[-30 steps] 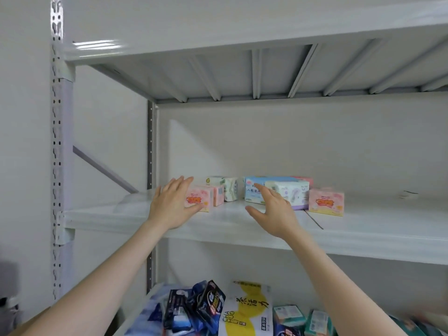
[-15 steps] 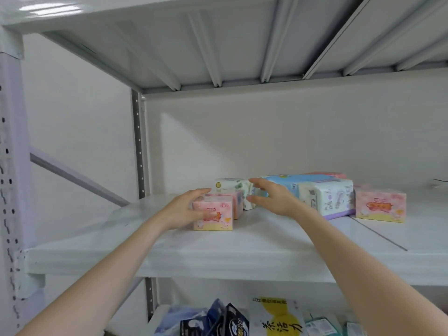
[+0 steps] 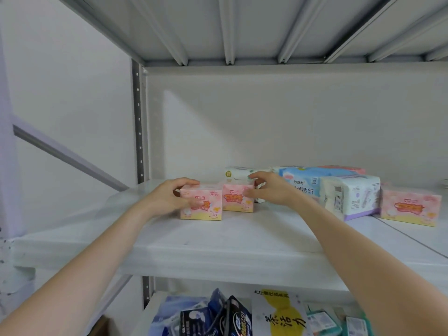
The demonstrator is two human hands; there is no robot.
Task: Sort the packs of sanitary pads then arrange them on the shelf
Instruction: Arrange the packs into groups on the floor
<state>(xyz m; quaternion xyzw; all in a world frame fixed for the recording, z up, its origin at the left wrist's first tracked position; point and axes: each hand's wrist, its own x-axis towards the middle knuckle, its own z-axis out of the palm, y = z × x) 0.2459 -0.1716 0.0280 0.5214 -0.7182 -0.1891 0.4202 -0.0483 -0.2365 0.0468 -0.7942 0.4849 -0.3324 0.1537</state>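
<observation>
Two small pink packs stand side by side on the white shelf (image 3: 218,241). My left hand (image 3: 169,197) grips the nearer left pink pack (image 3: 206,207), thumb on its front. My right hand (image 3: 271,190) holds the second pink pack (image 3: 236,200) from its right side and top. Behind them sits a white and green pack (image 3: 236,173). To the right lie a blue pack (image 3: 303,178), a white pack with purple trim (image 3: 351,197) and a third pink pack (image 3: 409,207).
The shelf above (image 3: 242,25) hangs low over the packs. A grey upright post (image 3: 138,122) stands at the back left. On the lower shelf lie dark blue packs (image 3: 218,316), a yellow and white pack (image 3: 278,314) and teal packs (image 3: 334,321).
My head moved closer to the shelf. The left hand closed on the left pink pack and the right hand dropped from the blue pack onto the second pink pack.
</observation>
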